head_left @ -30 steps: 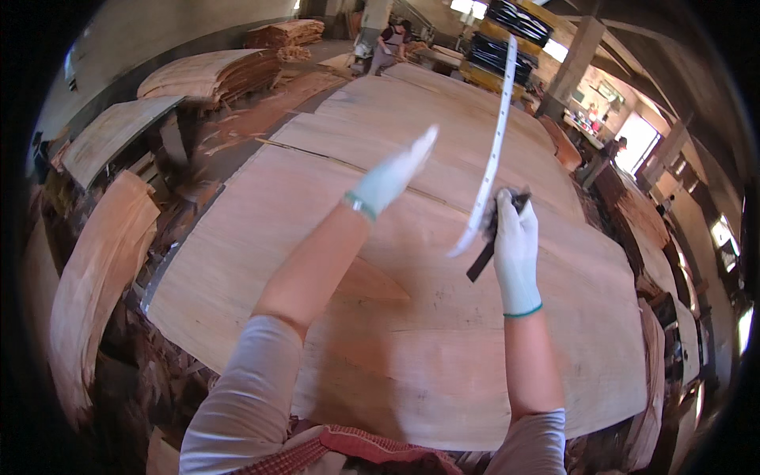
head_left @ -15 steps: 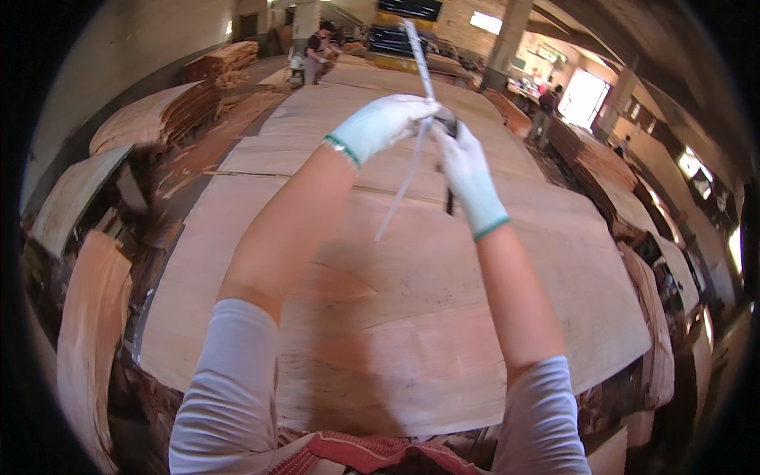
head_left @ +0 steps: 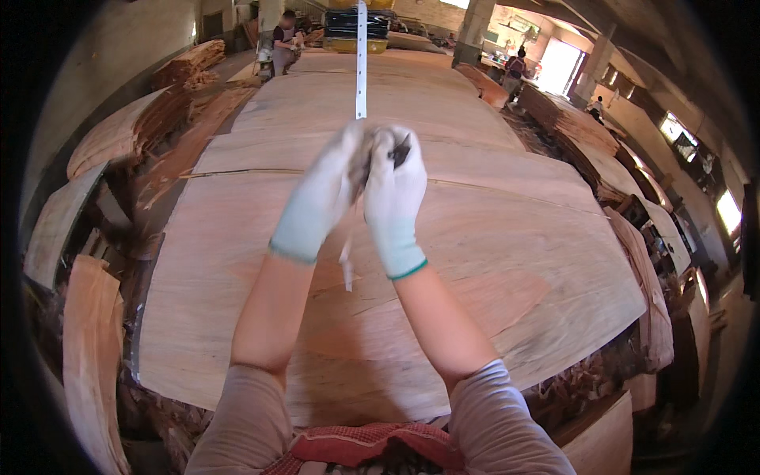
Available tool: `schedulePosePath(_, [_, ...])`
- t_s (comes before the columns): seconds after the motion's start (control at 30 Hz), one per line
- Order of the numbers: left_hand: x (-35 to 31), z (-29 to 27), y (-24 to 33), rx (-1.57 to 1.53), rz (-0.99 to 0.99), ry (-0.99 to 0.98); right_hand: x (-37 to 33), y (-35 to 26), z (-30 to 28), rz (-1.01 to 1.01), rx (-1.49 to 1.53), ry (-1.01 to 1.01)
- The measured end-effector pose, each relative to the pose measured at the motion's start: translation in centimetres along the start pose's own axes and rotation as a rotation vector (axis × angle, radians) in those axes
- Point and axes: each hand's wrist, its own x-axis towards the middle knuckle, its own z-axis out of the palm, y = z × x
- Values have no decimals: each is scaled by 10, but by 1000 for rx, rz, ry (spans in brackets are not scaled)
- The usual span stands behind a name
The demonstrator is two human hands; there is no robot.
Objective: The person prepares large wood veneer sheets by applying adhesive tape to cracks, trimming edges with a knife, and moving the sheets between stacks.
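white tape (head_left: 361, 71): runs from above to just by the fingertips, over the wood sheet (head_left: 483, 229); probably light, thin, bendy, best pinched near its lower end
left hand (head_left: 324, 186): curled, beside the right; blur hides whether it pinches anything
right hand (head_left: 396, 190): fingers curled around a dark tool (head_left: 401, 150)
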Motion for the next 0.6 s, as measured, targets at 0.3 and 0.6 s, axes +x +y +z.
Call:
schedulePosePath(0.3, [-117, 22, 41, 668, 74, 198, -67, -62, -36, 144, -34, -454])
schedulePosePath(0.6, [-229, -94, 22, 1120, 97, 655, -222, 26, -68, 1205, 244, -719])
